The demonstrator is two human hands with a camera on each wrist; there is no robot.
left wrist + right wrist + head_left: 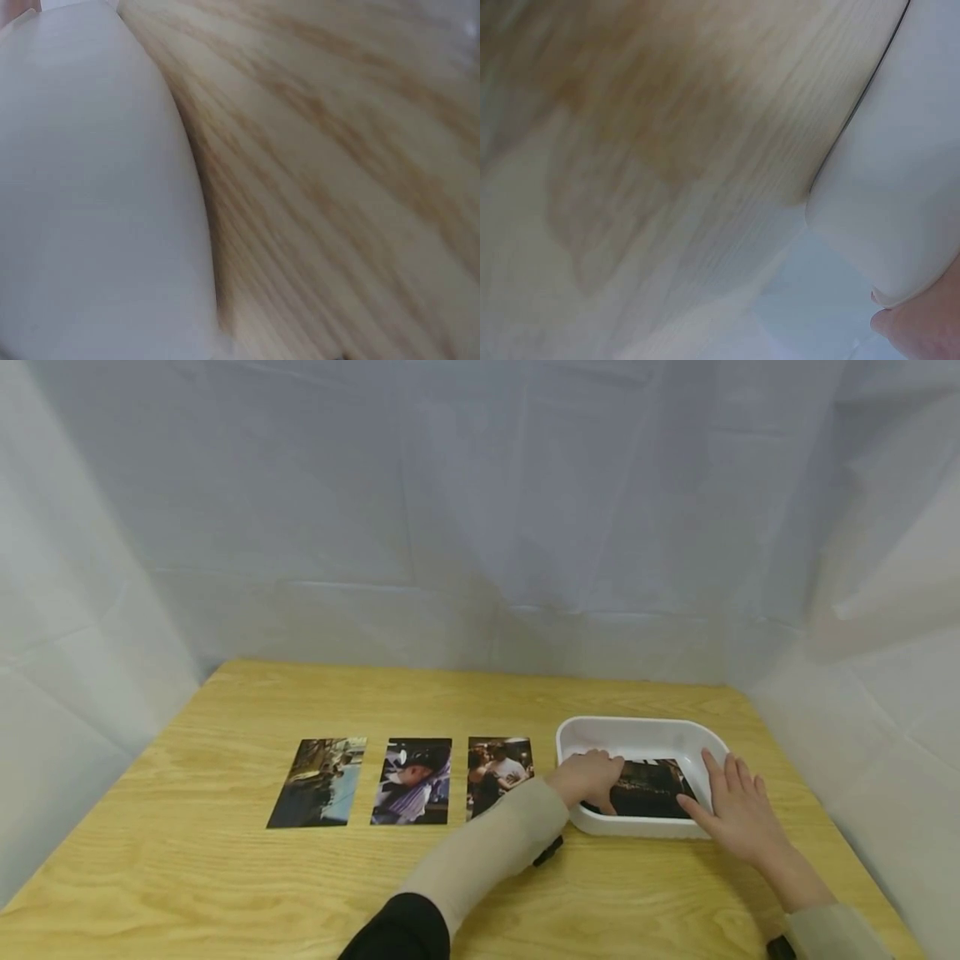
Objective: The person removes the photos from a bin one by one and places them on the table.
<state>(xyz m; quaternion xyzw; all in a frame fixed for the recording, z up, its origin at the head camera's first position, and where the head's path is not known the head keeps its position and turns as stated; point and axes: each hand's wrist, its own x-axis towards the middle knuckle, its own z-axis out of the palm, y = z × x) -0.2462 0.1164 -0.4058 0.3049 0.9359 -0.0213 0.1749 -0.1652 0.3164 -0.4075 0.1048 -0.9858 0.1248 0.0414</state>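
Note:
A white tray stands at the right of the wooden table, with a dark photo lying inside it. My left hand reaches over the tray's left side, its thumb and fingers over the photo's left part. On the other side my right hand spreads its fingers over the right rim, the thumb pointing inward at the photo's right edge. The left wrist view shows the tray's outer wall close up. In the right wrist view, fingertips show at the tray's rim.
Left of the tray lie three photos in a row: a street-like scene, one with purple stripes, and one of people, partly covered by my left arm. White sheeting hangs behind and beside the table.

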